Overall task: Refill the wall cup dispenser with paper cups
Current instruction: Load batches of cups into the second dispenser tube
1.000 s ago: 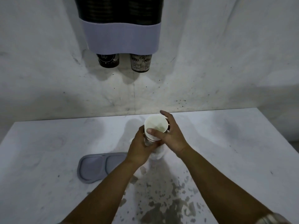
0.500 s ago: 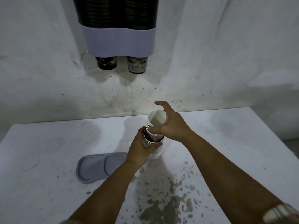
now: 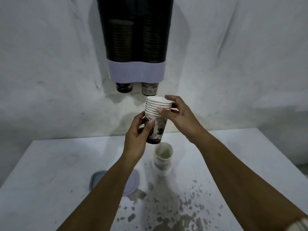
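A stack of several nested paper cups, white rims above a black-and-white printed body, hangs in the air below the dispenser. My left hand grips its lower body from the left. My right hand pinches the upper rims from the right. The wall cup dispenser has two dark tubes with cup stacks inside and a pale lilac band at the bottom. Two cup bottoms poke out under the band.
On the white table stands another stack of cups in a clear sleeve, right under the lifted stack. A grey lid lies behind my left forearm. Wet splashes and stains cover the near table. The wall is close behind.
Both hands have lifted the top batch of cups off the stack in the sleeve and raised it toward the dispenser. My view has tilted up, showing more of the tubes.
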